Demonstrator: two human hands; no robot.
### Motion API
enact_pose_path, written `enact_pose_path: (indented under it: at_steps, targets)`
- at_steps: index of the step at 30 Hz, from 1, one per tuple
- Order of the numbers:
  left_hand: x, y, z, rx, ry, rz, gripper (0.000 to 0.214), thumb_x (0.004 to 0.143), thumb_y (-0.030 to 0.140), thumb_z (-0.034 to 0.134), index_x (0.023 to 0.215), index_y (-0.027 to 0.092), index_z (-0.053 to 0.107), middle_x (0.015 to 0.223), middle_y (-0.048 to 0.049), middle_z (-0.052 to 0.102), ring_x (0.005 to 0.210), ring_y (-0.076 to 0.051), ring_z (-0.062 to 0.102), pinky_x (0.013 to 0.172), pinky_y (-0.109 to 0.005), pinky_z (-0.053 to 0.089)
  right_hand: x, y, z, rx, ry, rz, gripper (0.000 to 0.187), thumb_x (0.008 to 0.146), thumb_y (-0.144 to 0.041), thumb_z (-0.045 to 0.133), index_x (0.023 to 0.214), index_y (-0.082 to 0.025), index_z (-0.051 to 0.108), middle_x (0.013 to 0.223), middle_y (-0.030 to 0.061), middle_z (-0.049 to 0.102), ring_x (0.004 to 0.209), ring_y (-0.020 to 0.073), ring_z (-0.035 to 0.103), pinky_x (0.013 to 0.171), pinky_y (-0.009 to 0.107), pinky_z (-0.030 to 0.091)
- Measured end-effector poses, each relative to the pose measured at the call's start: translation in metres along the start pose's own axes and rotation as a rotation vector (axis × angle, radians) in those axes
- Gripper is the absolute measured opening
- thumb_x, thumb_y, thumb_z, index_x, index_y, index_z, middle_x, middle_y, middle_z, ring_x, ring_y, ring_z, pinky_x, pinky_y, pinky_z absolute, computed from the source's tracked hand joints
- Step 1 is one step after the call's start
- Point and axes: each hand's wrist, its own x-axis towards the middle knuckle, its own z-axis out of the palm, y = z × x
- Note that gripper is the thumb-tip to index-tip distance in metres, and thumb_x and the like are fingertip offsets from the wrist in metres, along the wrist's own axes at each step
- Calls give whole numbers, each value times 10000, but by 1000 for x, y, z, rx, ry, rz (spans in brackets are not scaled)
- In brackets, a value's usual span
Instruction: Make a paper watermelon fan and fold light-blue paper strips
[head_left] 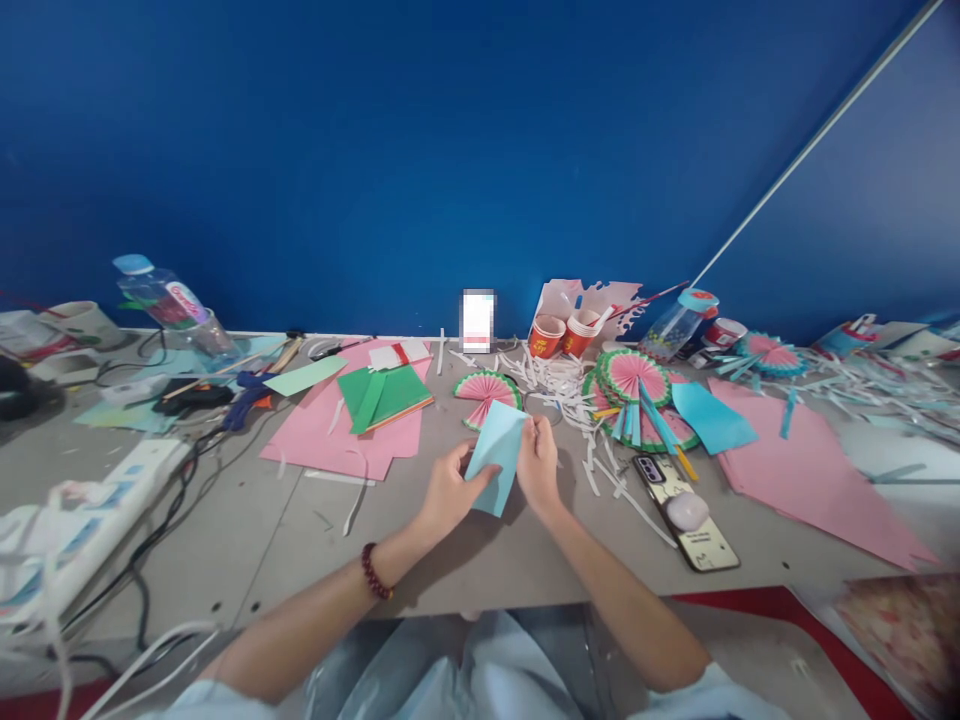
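The grey surface (300,560) carries a spread of pink sheets (307,430) to the left. Above its near middle, the person's left grip (452,490) pinches the left edge of a light blue sheet (499,450), thumb flat on its face; the right grip (538,465) pinches its upper right edge. The sheet sits tilted between both grips, in front of a pink-and-green pleated fan (480,393). A dark beaded bracelet (373,572) circles the left wrist.

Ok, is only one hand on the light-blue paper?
No, the left hand and right hand both hold the light-blue paper.
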Motion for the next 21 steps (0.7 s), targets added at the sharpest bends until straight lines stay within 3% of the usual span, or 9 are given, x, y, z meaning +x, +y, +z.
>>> enact_pose_path:
  at_steps: [9,15,18,21]
  targets:
    - [-6,-9,10,-103,17,31,396,701,360,688,1017,130,622,928,-88,696,837,-222,631,706,-283,496,-1,-1,2,-89,63,-59,213,889,-413,345,844,-228,439,671,-5,498,578,153,458,573,264,351]
    - [-3,-8,9,-311,-62,-140,372,623,431,735,817,120,676,750,-57,703,641,-167,625,609,-259,495,10,2,-7,-206,153,-113,278,906,-412,303,854,-193,466,618,-10,488,563,164,474,564,271,351]
    - [-1,-4,7,-300,-55,-226,355,582,453,755,705,129,681,587,-15,655,519,-124,567,525,-227,463,16,3,-12,-249,207,-141,315,916,-431,294,867,-183,482,623,-4,500,576,168,488,579,275,361]
    - [0,0,6,-296,-52,-264,347,557,450,764,681,135,691,551,-3,635,503,-116,541,518,-226,460,21,5,-16,-269,231,-145,352,918,-462,293,869,-180,497,636,7,516,585,172,494,588,278,363]
